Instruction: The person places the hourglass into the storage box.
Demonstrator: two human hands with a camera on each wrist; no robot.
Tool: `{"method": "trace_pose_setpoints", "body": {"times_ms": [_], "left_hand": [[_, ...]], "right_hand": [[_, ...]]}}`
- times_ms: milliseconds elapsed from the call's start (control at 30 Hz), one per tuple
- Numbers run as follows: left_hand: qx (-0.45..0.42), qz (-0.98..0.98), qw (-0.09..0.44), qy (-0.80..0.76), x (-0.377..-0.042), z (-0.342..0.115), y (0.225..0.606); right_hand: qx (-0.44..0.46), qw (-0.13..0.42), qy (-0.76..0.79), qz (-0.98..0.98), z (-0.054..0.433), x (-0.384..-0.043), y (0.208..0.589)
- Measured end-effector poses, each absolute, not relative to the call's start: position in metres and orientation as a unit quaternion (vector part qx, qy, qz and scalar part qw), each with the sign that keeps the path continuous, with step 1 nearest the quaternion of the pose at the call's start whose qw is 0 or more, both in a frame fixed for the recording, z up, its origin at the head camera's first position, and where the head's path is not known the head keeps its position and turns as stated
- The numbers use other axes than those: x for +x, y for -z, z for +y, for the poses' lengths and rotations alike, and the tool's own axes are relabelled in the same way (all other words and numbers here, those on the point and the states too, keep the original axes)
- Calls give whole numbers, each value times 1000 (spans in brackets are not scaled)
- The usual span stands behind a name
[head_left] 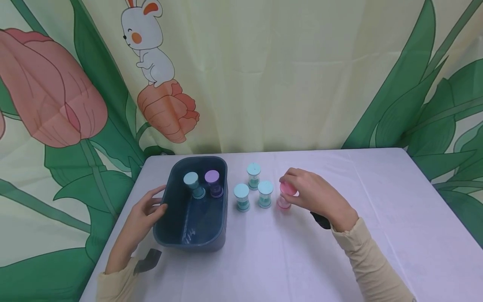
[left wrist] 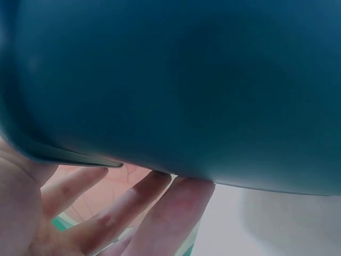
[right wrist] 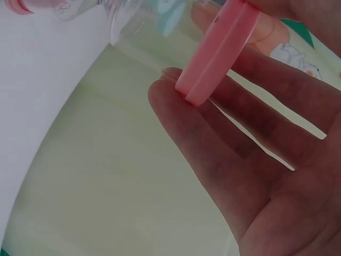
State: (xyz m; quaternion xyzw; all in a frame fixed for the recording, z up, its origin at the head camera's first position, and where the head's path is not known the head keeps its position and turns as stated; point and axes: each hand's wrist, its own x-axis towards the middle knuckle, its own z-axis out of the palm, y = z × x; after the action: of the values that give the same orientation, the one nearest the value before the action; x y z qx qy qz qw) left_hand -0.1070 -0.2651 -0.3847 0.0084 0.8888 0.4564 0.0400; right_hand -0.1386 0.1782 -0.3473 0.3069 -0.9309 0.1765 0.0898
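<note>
My right hand (head_left: 315, 195) pinches the pink top cap of a sand timer (head_left: 284, 202), which stands upright over the table. In the right wrist view its pink cap (right wrist: 218, 50) sits between fingertips and thumb, with the clear body beyond. Left of it stand three light-blue sand timers, a rear one (head_left: 254, 176), a front-left one (head_left: 242, 197) and a middle one (head_left: 265, 194). My left hand (head_left: 141, 218) touches the left side of a dark blue bin (head_left: 222, 218), fingers fairly straight along its outer wall (left wrist: 176, 96). Inside the bin are a light-blue timer (head_left: 194, 184) and a purple timer (head_left: 214, 183).
A white-covered table (head_left: 286, 256) bears everything, its back edge close to a printed curtain (head_left: 283, 84). The bin stands near the table's left edge. Dark bands (head_left: 149, 261) show at both wrists.
</note>
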Motion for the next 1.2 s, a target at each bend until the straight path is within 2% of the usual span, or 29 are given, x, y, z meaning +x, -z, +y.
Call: {"method": "trace_pose_setpoints", "body": {"times_ms": [767, 1200], "left_hand": [[7, 889, 39, -456, -106, -264, 384], [10, 887, 39, -459, -107, -266, 386]], "right_hand": [[332, 142, -178, -915, 173, -138, 318], [336, 135, -169, -916, 169, -137, 309]]}}
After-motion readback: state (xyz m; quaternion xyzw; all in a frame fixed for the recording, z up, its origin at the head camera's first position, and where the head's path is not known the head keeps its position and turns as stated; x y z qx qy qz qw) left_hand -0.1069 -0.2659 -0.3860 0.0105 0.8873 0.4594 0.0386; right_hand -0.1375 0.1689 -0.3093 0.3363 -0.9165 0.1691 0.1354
